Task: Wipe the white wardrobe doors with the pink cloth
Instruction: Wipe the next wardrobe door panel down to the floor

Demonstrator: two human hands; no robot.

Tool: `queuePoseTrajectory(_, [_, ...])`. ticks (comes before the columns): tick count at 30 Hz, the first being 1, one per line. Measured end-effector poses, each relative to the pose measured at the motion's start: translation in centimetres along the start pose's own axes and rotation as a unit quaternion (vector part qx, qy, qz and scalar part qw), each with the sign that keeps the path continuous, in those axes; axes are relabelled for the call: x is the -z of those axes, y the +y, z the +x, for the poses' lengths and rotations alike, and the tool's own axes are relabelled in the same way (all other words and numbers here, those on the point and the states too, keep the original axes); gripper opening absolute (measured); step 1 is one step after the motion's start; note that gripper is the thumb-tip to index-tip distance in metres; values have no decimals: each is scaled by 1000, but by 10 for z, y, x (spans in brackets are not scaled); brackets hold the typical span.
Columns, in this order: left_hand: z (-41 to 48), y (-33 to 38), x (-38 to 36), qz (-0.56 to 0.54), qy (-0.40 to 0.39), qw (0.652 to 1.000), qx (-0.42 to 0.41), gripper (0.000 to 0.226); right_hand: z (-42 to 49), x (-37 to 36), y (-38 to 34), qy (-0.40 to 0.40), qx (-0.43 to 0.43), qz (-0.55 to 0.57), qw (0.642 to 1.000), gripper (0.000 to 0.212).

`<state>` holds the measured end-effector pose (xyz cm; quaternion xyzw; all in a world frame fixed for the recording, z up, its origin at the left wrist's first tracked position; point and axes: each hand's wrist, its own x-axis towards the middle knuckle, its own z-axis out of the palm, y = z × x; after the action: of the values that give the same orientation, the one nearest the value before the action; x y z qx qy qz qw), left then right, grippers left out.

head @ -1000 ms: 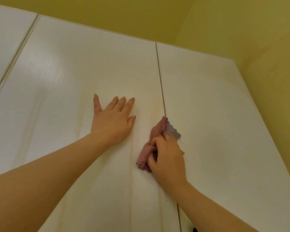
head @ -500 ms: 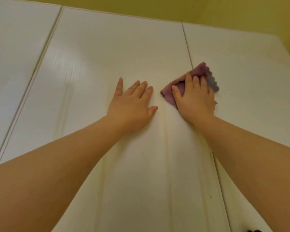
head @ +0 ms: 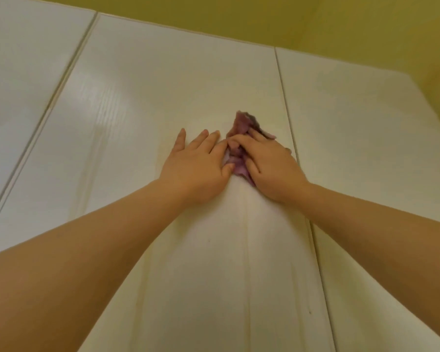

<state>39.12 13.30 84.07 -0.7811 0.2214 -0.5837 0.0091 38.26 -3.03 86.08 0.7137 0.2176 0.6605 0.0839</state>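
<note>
Against the middle wardrobe door (head: 163, 85), the left hand (head: 196, 171) lies flat with straight fingers, holding nothing. Its thumb side touches the pink cloth (head: 241, 125), which the right hand (head: 269, 168) bunches under curled fingers. Just right of them runs the seam (head: 282, 97) to the right door (head: 366, 148), with the left door (head: 23, 59) well apart and yellow wall (head: 239, 16) above. Half hidden by the right hand, the cloth's long axis runs up the door, its free end pointing past the fingertips.
</note>
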Motion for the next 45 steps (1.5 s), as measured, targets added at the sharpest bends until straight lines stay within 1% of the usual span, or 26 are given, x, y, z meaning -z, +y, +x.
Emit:
queuePoseTrajectory(1, [1, 0, 3, 6, -10, 1000, -3, 57, 6, 5, 11, 12, -35, 6, 999, 38])
queuePoseTrajectory(4, [1, 0, 7, 12, -25, 1000, -6, 55, 22, 5, 16, 83, -224, -10, 971, 32])
queuePoseTrajectory(5, [1, -1, 7, 7, -24, 1000, -5, 55, 25, 2, 7, 85, -214, -17, 973, 34])
queuePoseTrajectory(8, [0, -2, 6, -11, -17, 1000, -6, 54, 20, 2, -1, 33, -39, 15, 999, 44])
queuePoseTrajectory(9, [1, -2, 6, -13, -17, 1000, -5, 54, 20, 7, 5, 15, -23, 17, 999, 40])
queuePoseTrajectory(11, [0, -2, 7, -12, -22, 1000, -4, 54, 30, 9, 20, 53, -120, 4, 991, 32])
queuePoseTrajectory(13, [0, -2, 6, -18, -17, 1000, -2, 54, 39, 1, 13, 95, -217, -35, 971, 34])
queuePoseTrajectory(14, [0, -3, 5, -26, -13, 1000, -2, 54, 40, -4, 6, 91, -194, -43, 976, 35])
queuePoseTrajectory(17, [0, -2, 6, -37, -13, 999, -7, 54, 35, -3, 6, 32, -23, -25, 999, 33])
queuePoseTrajectory(18, [0, -3, 6, -33, -16, 999, -5, 54, 37, 2, 15, 24, -36, -27, 999, 33])
queuePoseTrajectory(21, [0, -3, 5, -25, -18, 1000, -4, 54, 40, 5, 14, 86, -204, -49, 974, 35])
queuePoseTrajectory(22, [-1, -3, 5, -26, -18, 999, -4, 55, 40, 1, 6, 86, -200, -51, 975, 36])
queuePoseTrajectory(25, [0, -4, 6, -27, -19, 999, -8, 55, 31, 1, 4, 7, -30, -23, 999, 42])
queuePoseTrajectory(26, [1, -4, 7, -24, -21, 999, -9, 55, 33, 8, 13, -13, -33, -29, 999, 44])
queuePoseTrajectory(29, [1, -3, 8, -4, -31, 999, -9, 56, 43, 5, 14, 61, -235, -56, 968, 41])
queuePoseTrajectory(30, [1, -3, 8, 12, -25, 1000, -12, 57, 43, -2, 3, 79, -243, -63, 965, 40])
queuePoseTrajectory(33, [1, -7, 12, 52, -2, 997, -48, 58, 37, -6, -14, 31, -65, -45, 996, 40])
queuePoseTrajectory(34, [1, -12, 16, 56, 0, 997, -60, 58, 36, 0, -6, 9, -32, -44, 999, 42])
queuePoseTrajectory(35, [0, -19, 21, 58, 1, 996, -66, 57, 36, 6, 3, 3, -56, -47, 997, 43])
queuePoseTrajectory(37, [-4, -36, 27, 43, 21, 997, -52, 57, 42, 8, 21, 41, -197, -50, 978, 44])
queuePoseTrajectory(38, [-8, -45, 29, 26, 39, 999, -25, 56, 46, 4, 23, 49, -263, -62, 962, 46])
queuePoseTrajectory(39, [-11, -54, 31, 7, 62, 998, 10, 55, 51, 0, 18, 41, -290, -67, 954, 48])
queuePoseTrajectory(40, [-13, -63, 32, -9, 86, 995, 45, 53, 56, -2, 9, 23, -275, -66, 959, 50])
queuePoseTrajectory(42, [-17, -76, 35, 1, 93, 991, 91, 51, 63, -8, -11, -15, -153, -62, 986, 51])
queuePoseTrajectory(44, [-18, -83, 36, 27, 48, 993, 100, 48, 60, -10, -30, -38, -32, -71, 996, 51])
queuePoseTrajectory(45, [-18, -84, 37, 50, 28, 994, 89, 48, 58, -11, -34, -30, -14, -76, 997, 50])
